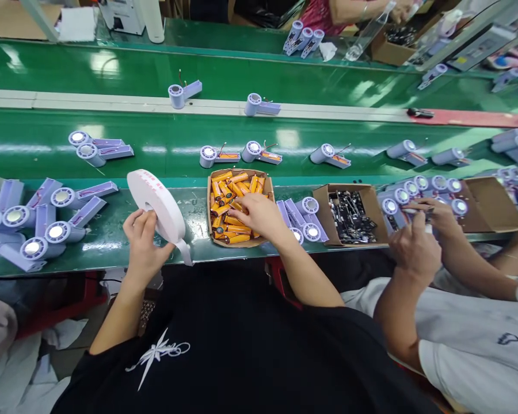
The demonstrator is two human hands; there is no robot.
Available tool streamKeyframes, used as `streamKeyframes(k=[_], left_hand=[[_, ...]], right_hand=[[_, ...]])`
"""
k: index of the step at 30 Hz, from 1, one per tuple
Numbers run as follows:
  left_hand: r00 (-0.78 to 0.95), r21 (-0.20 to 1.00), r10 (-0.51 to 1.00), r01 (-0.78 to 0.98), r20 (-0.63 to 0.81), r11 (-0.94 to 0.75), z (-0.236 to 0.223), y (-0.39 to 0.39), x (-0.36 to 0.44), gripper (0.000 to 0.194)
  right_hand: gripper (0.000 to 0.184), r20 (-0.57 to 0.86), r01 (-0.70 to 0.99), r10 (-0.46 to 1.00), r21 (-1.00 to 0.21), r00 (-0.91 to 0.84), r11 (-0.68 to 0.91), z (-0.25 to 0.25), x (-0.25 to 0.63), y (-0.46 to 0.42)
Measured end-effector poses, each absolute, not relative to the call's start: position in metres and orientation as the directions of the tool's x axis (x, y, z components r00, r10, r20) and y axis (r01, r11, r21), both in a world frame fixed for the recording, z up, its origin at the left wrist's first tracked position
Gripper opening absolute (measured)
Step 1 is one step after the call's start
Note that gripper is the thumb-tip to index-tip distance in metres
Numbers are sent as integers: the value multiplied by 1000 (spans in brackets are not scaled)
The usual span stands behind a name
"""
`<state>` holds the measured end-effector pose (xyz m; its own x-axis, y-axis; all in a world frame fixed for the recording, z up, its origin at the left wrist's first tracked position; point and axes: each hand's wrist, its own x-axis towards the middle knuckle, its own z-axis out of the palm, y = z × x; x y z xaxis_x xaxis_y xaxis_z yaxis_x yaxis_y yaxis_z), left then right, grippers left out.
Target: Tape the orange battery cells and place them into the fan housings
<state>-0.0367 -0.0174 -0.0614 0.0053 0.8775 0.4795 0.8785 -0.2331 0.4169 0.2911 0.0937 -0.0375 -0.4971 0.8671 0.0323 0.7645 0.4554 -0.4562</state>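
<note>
Orange batteries (238, 238) fill the cardboard box (209, 208); right hand (259, 215) dips in, fingers bent (pinching one? can't tell). Left hand (143, 241) grips white tape roll (166, 204) at its core. Best: lift one cell, keep loose tape end (184, 251) clear.

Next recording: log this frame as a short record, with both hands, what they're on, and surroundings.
Left hand: holds white tape roll, loose end trailing
Right hand: among orange cylinders in cardboard box; grip unclear
Right of that box: purple parts, then open carton of dark components
Far left: more purple parts
Nearby person's hands: right of the carton
</note>
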Motion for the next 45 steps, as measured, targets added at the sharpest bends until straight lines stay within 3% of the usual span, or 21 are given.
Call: streamKeyframes(k=[2, 4, 7, 10, 13, 18, 25, 30, 33, 36, 42, 45], left_hand=[[33, 399, 878, 882, 477, -250, -65, -16, -30, 83], [62, 382, 875, 883, 481, -272, -66, -15, -25, 78], [94, 360, 867, 884, 490, -299, -64, -13, -22, 74], [110, 348, 862, 884, 495, -312, -62, -12, -21, 70], [142, 335, 856, 878, 498, -341, -62, -10, -19, 67], [196, 315, 838, 864, 509, -393, -64, -9, -12, 67], [205, 317, 875, 876, 439, -364, -63, -18, -9, 75], [252, 278, 874, 880, 415, -385, -60, -21, -6, 74], [270, 269, 884, 882, 382, -386, -60, -20, -6, 75], [258, 275, 889, 886, 377, -374, -59, -20, -8, 77], [250, 202, 879, 914, 407, -353, -58, -21, -4, 74], [227, 184, 866, 924, 445, -336, -56, -20, 1, 75]], right_hand=[[32, 43, 829, 912, -401, -408, 390, -47, 298, 111], [33, 31, 808, 913, -453, -407, 375, -55, 302, 120], [43, 78, 628, 936, -723, -342, 289, -59, 309, 121], [57, 14, 205, 977, -977, -211, 59, -49, 313, 113], [58, -126, -197, 965, -965, -231, -173, -34, 307, 100], [47, -194, -412, 918, -848, -346, -334, -14, 291, 83], [49, -152, -325, 949, -914, -278, -242, -13, 282, 73], [54, -181, -258, 909, -922, -375, -290, -20, 282, 66], [48, -54, -90, 954, -992, -294, -84, -17, 281, 62], [39, 88, 135, 968, -983, -234, 122, -10, 281, 58], [27, 64, 370, 959, -914, -276, 168, -5, 276, 51], [29, 24, 401, 936, -899, -350, 173, -4, 273, 51]])
